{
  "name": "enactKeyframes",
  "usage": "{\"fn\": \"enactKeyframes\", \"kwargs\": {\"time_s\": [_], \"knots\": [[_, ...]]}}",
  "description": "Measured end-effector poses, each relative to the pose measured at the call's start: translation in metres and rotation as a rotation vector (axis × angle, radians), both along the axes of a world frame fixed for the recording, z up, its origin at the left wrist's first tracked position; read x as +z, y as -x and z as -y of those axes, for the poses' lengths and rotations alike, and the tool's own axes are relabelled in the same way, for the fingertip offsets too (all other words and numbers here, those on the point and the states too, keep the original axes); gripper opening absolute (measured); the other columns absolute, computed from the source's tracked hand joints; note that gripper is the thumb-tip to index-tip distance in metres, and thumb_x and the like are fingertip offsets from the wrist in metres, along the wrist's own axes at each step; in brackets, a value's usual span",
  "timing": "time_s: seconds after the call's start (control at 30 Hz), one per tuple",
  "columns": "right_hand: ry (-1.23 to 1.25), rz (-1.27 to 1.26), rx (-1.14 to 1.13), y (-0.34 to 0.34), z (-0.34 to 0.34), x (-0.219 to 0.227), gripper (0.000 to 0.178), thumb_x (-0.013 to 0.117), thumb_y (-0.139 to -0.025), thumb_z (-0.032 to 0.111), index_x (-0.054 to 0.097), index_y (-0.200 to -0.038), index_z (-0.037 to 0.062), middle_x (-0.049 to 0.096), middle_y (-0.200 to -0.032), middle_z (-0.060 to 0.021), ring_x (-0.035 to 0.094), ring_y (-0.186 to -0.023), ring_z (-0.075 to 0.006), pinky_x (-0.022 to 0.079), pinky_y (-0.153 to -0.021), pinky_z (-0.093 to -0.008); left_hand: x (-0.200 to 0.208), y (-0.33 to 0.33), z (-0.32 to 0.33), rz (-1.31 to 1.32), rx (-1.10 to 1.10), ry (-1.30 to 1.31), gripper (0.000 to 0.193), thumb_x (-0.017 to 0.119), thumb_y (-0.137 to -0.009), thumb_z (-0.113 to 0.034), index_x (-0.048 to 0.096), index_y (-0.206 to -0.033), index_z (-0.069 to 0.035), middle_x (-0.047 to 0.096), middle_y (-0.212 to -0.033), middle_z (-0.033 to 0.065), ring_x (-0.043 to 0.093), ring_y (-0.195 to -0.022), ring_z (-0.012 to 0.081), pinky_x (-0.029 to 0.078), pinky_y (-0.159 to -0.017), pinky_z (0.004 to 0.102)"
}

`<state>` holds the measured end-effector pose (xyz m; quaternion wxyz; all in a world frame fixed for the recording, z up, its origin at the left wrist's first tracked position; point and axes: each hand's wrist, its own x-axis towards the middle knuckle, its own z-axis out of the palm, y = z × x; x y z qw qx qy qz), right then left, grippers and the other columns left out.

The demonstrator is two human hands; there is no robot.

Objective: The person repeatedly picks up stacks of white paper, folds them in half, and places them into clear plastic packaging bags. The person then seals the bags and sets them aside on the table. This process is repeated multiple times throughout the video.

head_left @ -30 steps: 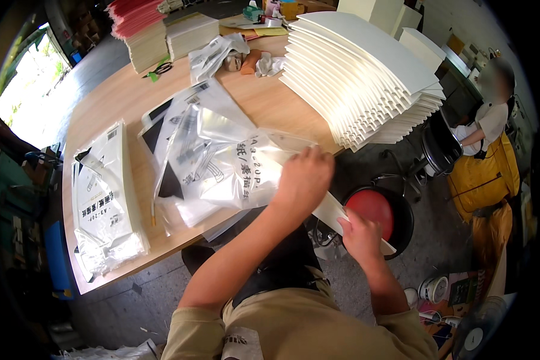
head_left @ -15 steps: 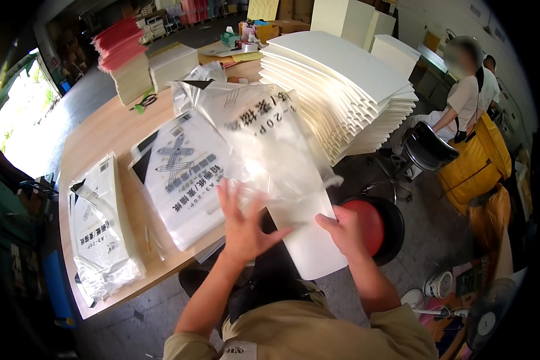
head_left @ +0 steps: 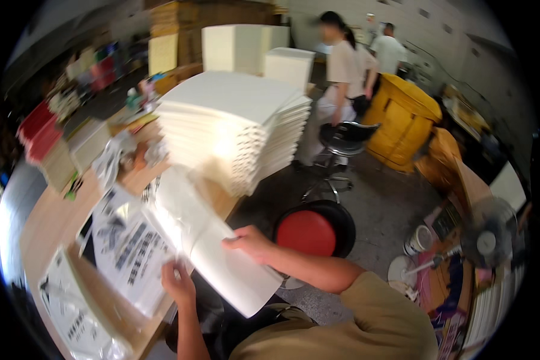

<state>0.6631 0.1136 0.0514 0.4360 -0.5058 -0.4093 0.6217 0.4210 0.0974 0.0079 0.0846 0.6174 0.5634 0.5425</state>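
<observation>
- My right hand [head_left: 250, 245] is clamped on the paper [head_left: 231, 270], which is at its left; I should press lightly.
- My left hand [head_left: 178, 282] is near the bag [head_left: 169, 213]; its grip I cannot tell. I would handle the film gently.

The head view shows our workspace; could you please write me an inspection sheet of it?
Surface: wooden table, loaded, blurred in places.
Job's things: white paper, far end in or under a clear bag; printed bags, wrapped pack and paper stack on the table.
Clutter: crumpled plastic; green-handled scissors.
Hands: right hand grips the paper's edge; left hand beside the bag, fingers curled, grip unclear.
Cables: dark line on the back wall, apparently a cable.
Surroundings: black chair, yellow sack, fan, two people beyond.
</observation>
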Motion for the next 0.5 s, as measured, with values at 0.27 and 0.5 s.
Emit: {"fn": "enactKeyframes", "kwargs": {"time_s": [0.27,0.5], "knots": [[0.198,-0.174,0.167,0.009,0.013,0.022,0.032,0.078,-0.086,0.018,0.072,-0.105,-0.0067,0.073,-0.094,-0.0112,0.069,-0.082,-0.0177,0.056,-0.076,-0.0356,0.011,0.003,0.039,0.194,-0.059,0.121,0.007,0.063,-0.093,-0.003,0.059,-0.095,0.003,0.058,-0.079,0.0066,0.055,-0.063,0.0139,0.044,-0.055,0.0262],[-0.234,0.428,0.321,0.032,0.006,0.035,0.033,0.078,-0.081,0.026,0.07,-0.079,-0.0057,0.066,-0.066,-0.0111,0.059,-0.061,-0.0131,0.046,-0.057,-0.0342,0.044,0.036,0.021,-0.159,0.056,0.016,0.012,0.059,-0.096,-0.007,0.061,-0.1,0.003,0.056,-0.079,0.0104,0.053,-0.065,0.0233,0.044,-0.054,0.0363]]}}
